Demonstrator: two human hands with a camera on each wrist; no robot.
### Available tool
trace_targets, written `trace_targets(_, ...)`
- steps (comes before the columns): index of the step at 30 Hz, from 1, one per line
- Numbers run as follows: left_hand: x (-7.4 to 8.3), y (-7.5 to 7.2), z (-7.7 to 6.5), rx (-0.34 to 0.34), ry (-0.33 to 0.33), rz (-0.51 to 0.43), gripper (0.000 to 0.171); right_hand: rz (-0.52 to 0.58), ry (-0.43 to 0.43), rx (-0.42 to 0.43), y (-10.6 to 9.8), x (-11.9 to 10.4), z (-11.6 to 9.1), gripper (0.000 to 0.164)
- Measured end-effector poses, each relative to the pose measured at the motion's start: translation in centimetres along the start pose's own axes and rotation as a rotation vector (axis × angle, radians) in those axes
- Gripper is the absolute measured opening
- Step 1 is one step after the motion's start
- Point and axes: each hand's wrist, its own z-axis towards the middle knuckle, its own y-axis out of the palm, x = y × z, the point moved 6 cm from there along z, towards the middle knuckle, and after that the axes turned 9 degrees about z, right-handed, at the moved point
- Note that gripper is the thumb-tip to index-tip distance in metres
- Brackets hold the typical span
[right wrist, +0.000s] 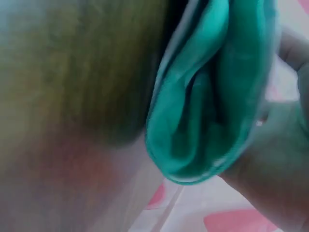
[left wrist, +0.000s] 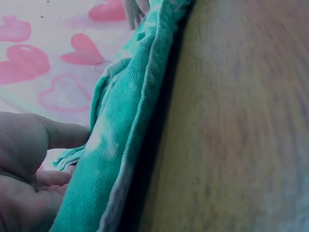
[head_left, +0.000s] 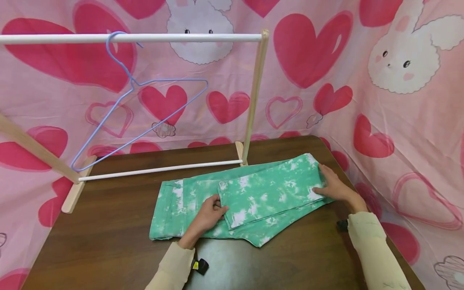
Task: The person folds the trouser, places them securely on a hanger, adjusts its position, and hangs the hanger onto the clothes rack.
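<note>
A pair of green and white tie-dye trousers [head_left: 268, 193] lies flat on the table, the waist end at the left and one leg doubled back on top. Its left hand neighbour is my left hand [head_left: 208, 213], fingers curled at the hem of the upper leg layer. In the left wrist view the thumb [left wrist: 67, 135] meets the green cloth, and the fingertips are partly hidden behind it. My right hand [head_left: 335, 185] rests spread over the right folded end, thumb on top and fingers along the far edge. A trouser-leg opening [right wrist: 193, 140] shows in the right wrist view.
Behind the trousers stands a rack with a white top rail [head_left: 203, 38], wooden posts [head_left: 256, 92] and a white lower bar [head_left: 163, 170]. A blue wire hanger [head_left: 119, 100] hangs from the rail. A pink heart-and-rabbit curtain [head_left: 398, 121] borders the brown table [head_left: 90, 241].
</note>
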Motion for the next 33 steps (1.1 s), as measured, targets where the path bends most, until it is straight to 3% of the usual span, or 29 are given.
trace_targets(5, -0.3, 0.0, 0.2, -0.005, -0.013, -0.025, 0.022, 0.04, -0.075, -0.066, 1.3, -0.7, -1.6, 0.114)
trace_targets(10, -0.1, -0.1, 0.1, -0.004, -0.007, -0.009, 0.042, -0.041, -0.11, -0.103, 2.4, -0.5, -2.1, 0.118)
trace_targets(17, 0.1, 0.1, 0.0, 0.016, 0.002, -0.01, 0.056, -0.069, -0.105, -0.105, 2.8, -0.4, -2.3, 0.112)
trace_targets(24, 0.6, 0.7, -0.1, -0.003, 0.081, -0.08, 0.054, -0.055, -0.065, -0.154, 2.5, -1.0, -2.6, 0.116)
trace_targets(27, 0.8, 0.7, -0.3, 0.001, 0.1, -0.085, 0.054, -0.053, -0.042, -0.129, 2.5, -1.1, -2.2, 0.108)
trace_targets(33, 1.1, 0.4, -0.4, 0.024, 0.103, -0.068, 0.057, -0.194, -0.057, -0.045, 3.2, -1.0, -1.0, 0.091)
